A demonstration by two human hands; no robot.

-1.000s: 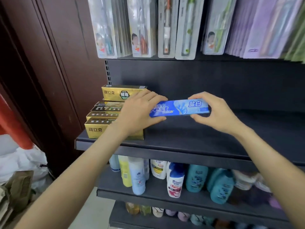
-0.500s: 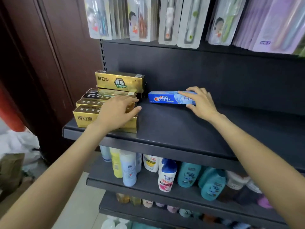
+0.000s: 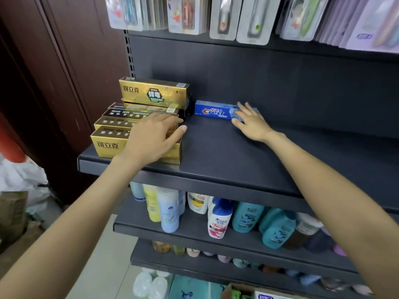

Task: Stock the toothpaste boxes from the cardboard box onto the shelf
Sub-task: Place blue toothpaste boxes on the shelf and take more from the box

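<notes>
Toothpaste box, blue Crest (image 3: 212, 111), lay flat on the dark shelf (image 3: 248, 160), at the far edge against the back panel (image 3: 280, 83), long side running left to right. I noted my right hand (image 3: 250, 123) resting on its right end, fingers straight and spread over the top face, not curled round it; the box's right end was hidden beneath them. Left end of the blue box sat just beside the gold stack, a narrow gap between them as far as I could tell.

Gold toothpaste boxes (image 3: 138, 126) filled the far-left and near-left part of the same shelf: several laid flat in a row from far to near, and one more gold box (image 3: 154, 93) standing on its long edge on top at the far end. My left hand (image 3: 153, 137) lay palm down over the nearer gold boxes, fingers extended and relaxed, fingertips reaching past the right edge of the stack; it grasped nothing.

Toothbrush packs (image 3: 237, 18) hung in a row above the shelf. Lower shelf (image 3: 216, 239) carried bottles (image 3: 220, 219) in white, yellow and teal. Brown wooden panelling (image 3: 64, 61) stood left of the rack, with a white bag (image 3: 21, 178) on the floor near its base
</notes>
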